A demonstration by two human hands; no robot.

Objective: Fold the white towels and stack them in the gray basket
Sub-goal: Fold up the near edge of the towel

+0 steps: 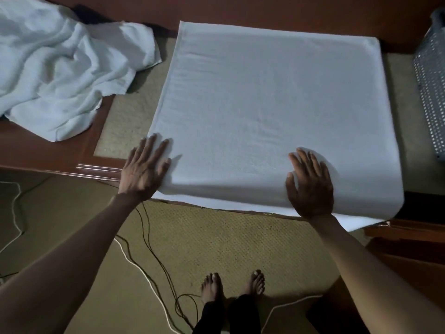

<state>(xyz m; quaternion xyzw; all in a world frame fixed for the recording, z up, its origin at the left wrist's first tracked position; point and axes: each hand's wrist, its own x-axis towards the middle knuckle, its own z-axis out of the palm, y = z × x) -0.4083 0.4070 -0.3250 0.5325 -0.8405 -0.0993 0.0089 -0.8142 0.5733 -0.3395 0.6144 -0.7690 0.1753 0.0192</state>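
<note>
A white towel [272, 112] lies folded into a broad flat rectangle on the table, its near edge hanging slightly over the table's front. My left hand [144, 168] rests flat on the towel's near left corner, fingers spread. My right hand [310, 185] presses flat on the near right part of the same towel, fingers apart. Neither hand grips anything. A second white towel [60, 66] lies crumpled at the far left of the table. The gray perforated basket [431, 90] stands at the right edge, only partly in view.
The wooden table [96, 150] has a brown rim and a beige inset. Below it is beige carpet [228, 249] with black and white cables [149, 266] trailing on the left. My bare feet [233, 285] stand near the table. Dark wooden furniture [409, 244] sits at the right.
</note>
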